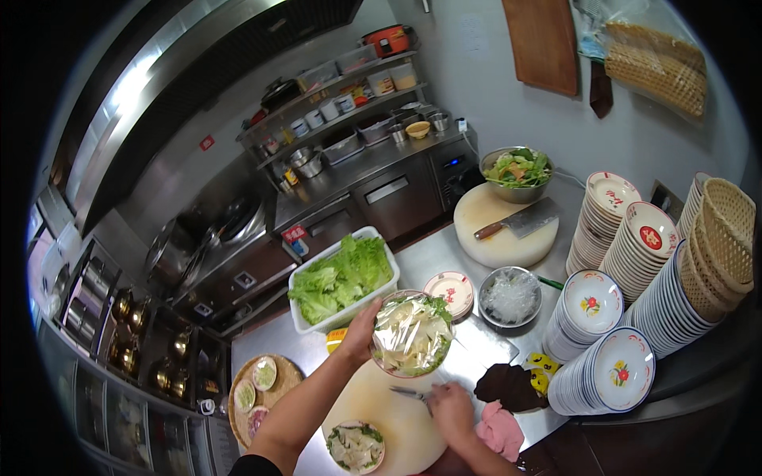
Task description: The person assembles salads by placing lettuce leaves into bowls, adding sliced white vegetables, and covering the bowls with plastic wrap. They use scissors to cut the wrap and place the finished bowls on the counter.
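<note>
My left hand grips the rim of a bowl wrapped in clear film, with pale slices and green leaves under it, tilted above the round white cutting board. My right hand is closed at the handle end of a pair of scissors, whose blades point left over the board; the handles are mostly hidden by the fingers. A second bowl of similar pale slices and greens sits at the board's near left edge. Just right of my right hand lie a pink cloth and a dark brown cloth.
A white tub of lettuce stands beyond my left hand. At left is a wicker tray with small dishes. Tall bowl stacks line the right. A cleaver rests on another board, near a metal bowl of crumpled clear plastic.
</note>
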